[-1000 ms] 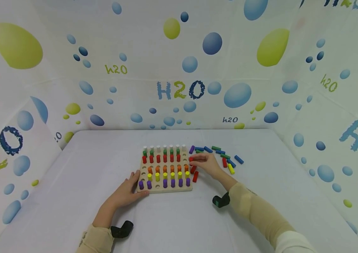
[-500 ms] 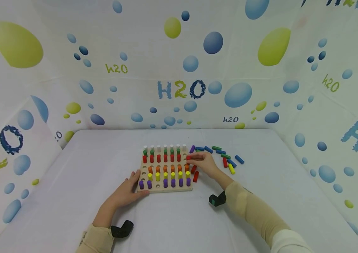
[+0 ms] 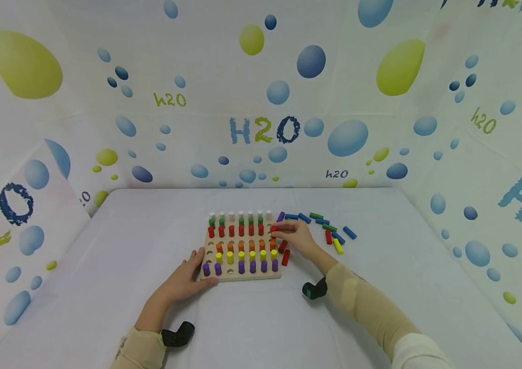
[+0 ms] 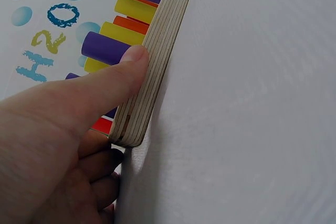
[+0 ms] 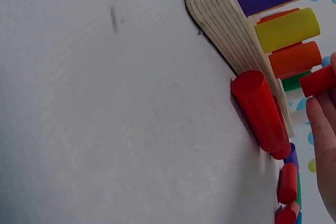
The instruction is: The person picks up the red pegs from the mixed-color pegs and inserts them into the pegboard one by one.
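White-covered table [image 3: 251,328] supports the pegboard [image 3: 236,237], whose upright pegs [image 3: 241,256] stand in rows grouped by colour. At the pegboard's near-left corner, the left hand [image 3: 186,279] holds thumb to near edge and fingers to side, presumably for steadiness. Over the pegboard's right edge, the right hand [image 3: 298,238] shows a narrow grip, pinching one red peg [image 5: 316,81] with an end projecting, likely for clearance. Loose pegs [image 3: 329,228] lie right of the pegboard, probably for reach by that hand. Behind the pegboard hangs a white backdrop [image 3: 205,138] bearing blue and green bubbles and H2O lettering.
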Demonstrator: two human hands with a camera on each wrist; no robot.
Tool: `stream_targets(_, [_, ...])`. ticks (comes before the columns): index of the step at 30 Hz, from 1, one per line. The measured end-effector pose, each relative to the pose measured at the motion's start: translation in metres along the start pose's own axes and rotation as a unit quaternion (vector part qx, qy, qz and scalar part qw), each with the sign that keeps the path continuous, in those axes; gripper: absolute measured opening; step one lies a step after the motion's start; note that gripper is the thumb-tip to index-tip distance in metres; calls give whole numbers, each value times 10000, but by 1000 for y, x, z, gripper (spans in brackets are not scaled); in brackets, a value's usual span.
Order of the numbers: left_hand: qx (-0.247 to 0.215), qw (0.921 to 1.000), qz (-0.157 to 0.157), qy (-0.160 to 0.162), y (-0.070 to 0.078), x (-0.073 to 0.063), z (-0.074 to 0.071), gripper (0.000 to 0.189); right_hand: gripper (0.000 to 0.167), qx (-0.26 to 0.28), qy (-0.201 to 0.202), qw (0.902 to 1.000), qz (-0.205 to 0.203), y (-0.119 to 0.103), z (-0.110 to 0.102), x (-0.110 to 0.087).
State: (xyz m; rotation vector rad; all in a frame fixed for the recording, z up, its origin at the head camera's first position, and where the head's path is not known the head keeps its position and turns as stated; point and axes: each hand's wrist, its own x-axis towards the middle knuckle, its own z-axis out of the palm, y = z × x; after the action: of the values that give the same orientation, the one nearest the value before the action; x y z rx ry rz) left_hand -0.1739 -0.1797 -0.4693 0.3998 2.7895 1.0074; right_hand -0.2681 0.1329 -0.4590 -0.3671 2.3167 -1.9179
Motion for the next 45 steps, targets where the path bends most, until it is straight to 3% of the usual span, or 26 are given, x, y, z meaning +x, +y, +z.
stream_targets(9, [-31, 10000, -15, 10, 0, 1, 0, 97, 26, -88, 113, 9998, -126, 0, 4, 7])
stream_targets(24, [-29, 9999, -119, -23, 4, 0, -2, 97, 26, -168, 409, 9990, 30, 0, 7, 13])
stream_targets(45, [-42, 10000, -71, 30, 0, 3, 1, 98, 27, 119, 386, 9990, 182, 7, 8, 20])
